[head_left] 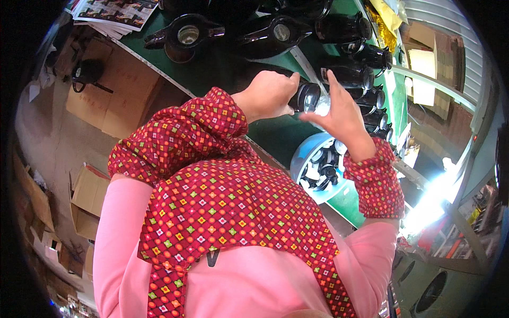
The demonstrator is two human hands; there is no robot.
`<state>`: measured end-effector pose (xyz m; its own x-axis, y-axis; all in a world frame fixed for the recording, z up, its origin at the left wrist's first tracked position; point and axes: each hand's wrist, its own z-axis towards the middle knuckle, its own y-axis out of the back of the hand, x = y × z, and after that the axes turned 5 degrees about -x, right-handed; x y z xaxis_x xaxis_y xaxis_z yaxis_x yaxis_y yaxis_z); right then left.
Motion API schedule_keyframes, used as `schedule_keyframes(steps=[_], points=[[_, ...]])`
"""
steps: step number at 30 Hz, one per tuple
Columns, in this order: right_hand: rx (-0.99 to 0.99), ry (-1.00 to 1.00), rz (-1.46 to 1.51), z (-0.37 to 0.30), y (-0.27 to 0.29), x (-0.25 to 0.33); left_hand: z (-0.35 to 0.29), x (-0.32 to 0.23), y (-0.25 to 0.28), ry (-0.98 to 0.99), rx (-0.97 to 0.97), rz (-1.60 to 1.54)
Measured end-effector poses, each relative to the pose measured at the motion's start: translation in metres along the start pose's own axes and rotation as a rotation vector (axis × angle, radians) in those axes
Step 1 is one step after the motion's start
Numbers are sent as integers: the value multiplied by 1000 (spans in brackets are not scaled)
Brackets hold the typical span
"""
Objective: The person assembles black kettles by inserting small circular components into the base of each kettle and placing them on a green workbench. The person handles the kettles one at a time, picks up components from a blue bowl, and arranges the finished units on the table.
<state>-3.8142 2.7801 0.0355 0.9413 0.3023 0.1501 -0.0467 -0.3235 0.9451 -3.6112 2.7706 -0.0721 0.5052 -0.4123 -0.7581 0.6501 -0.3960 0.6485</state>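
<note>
A shiny black jug [306,97] lies tilted over the green table, its pale, glassy end toward the right. My left hand [269,95] is closed round the jug's body, hiding part of it. Beside that pale end is my right hand [342,114], its thumb and fingers spread apart around a whitish, see-through patch [322,106]; I cannot tell whether it touches this. Just below my right hand sits a light blue basin [300,155] holding several small black and white parts [324,168].
Black jugs with open tops [188,35] stand on the green table [275,138] at the back. More black jugs [347,75] line its right side. Printed sheets [114,15] lie at the far left corner. Cardboard boxes [114,95] rest on the floor at left.
</note>
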Motion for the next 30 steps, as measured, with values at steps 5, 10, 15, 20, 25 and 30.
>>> schedule_keyframes(steps=[5,10,15,20,25,30], points=[[50,74,136,-10,-10,-7,-6,2,-5,-36,-23,8],[-71,21,108,-11,-11,-11,-13,1,-3,21,15,12],[38,86,74,-14,-30,-10,-11,4,0,39,22,-28],[-102,214,47,-6,-33,-6,-13,21,9,80,22,-88],[-181,497,25,15,-64,-18,-15,43,15,8,71,-187],[-377,217,-3,15,-84,23,-49,41,-15,177,-131,-288]])
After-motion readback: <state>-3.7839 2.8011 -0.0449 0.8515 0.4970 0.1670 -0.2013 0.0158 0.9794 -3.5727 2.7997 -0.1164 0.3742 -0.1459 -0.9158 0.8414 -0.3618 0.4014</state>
